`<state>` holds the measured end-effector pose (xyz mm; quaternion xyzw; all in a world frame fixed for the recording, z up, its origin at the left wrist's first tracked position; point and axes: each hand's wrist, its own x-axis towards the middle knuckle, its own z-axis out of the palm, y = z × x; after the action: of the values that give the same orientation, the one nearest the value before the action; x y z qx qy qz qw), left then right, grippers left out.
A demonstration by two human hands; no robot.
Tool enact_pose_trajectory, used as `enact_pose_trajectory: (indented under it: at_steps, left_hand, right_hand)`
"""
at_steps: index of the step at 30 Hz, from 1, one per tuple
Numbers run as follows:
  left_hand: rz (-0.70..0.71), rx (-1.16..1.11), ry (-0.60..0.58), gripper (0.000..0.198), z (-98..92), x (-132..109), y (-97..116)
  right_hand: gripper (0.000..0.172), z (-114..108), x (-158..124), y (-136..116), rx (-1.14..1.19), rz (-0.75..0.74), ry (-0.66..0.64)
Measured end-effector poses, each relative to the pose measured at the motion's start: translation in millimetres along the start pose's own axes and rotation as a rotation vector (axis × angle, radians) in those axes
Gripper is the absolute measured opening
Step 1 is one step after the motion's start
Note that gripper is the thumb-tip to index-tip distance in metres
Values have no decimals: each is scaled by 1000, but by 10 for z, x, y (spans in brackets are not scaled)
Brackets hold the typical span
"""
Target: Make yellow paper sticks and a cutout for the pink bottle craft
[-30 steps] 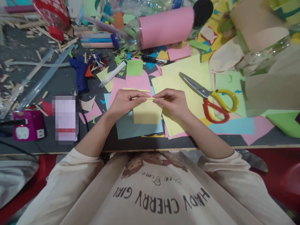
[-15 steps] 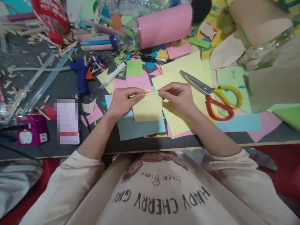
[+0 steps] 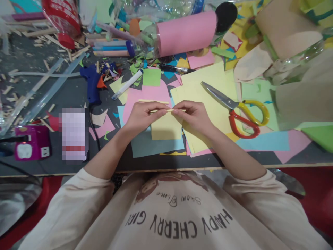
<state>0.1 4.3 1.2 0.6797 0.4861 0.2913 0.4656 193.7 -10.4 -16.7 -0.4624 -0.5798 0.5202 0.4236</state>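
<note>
A small yellow paper sheet [image 3: 166,128] lies near the table's front edge, over a blue-grey sheet [image 3: 153,146]. My left hand [image 3: 142,116] and my right hand [image 3: 194,114] both pinch its far edge, which is folded into a narrow strip between my fingertips. The fingers of both hands are closed on that fold, and the hands almost meet at the middle. Scissors [image 3: 234,107] with red and yellow handles lie just right of my right hand on a stack of yellow paper [image 3: 205,83].
A blue glue gun [image 3: 91,81], a white glue stick [image 3: 128,83] and paper scraps lie behind my left hand. A pink paper roll [image 3: 186,31], pens and bottles crowd the back. A purple power adapter [image 3: 32,142] sits at front left.
Half a second ago the folded edge was lifted and opened slightly; now both hands have pressed it flat again into a tight narrow strip, a little lower.
</note>
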Motion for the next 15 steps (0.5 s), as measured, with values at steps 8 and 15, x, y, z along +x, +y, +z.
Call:
enact_pose_trajectory:
  at_steps: [8,15]
  left_hand:
    - [-17,-85,67,24,-23,24,-25]
    - [-31,-40,49,30,-64,48,-33]
  right_hand:
    - [27,-35,24,39,16,4,74]
    - [32,-11,26,10,33,5,121]
